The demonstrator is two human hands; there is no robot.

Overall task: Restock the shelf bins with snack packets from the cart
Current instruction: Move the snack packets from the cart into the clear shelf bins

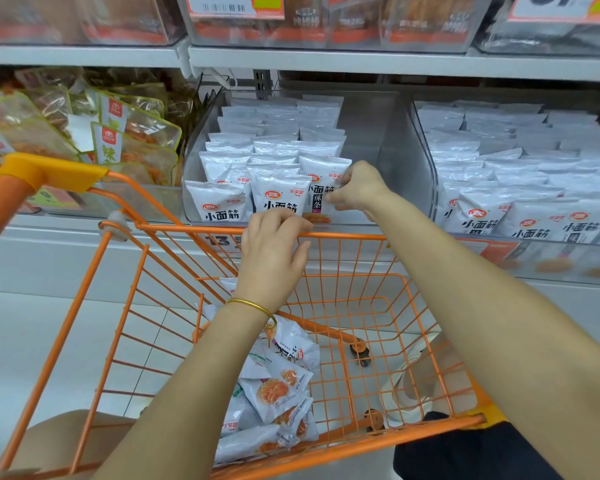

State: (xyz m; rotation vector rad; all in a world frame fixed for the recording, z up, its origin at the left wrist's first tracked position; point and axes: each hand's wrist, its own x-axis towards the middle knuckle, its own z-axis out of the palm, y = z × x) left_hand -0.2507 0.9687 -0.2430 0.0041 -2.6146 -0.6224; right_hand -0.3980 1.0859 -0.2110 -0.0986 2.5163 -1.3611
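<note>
The right hand (355, 188), just past centre toward 1 o'clock, pinches the edge of a white snack packet (318, 172) standing upright at the front right of the clear shelf bin (371, 133), beside rows of matching packets. The left hand (274, 251), at centre, curls its fingers over the far rim of the orange cart (347, 236); a gold bangle (253, 305) circles its wrist. Loose packets (278, 393) lie heaped on the cart floor at 6 o'clock. A neighbouring bin (426, 150) at 3 o'clock stands full.
</note>
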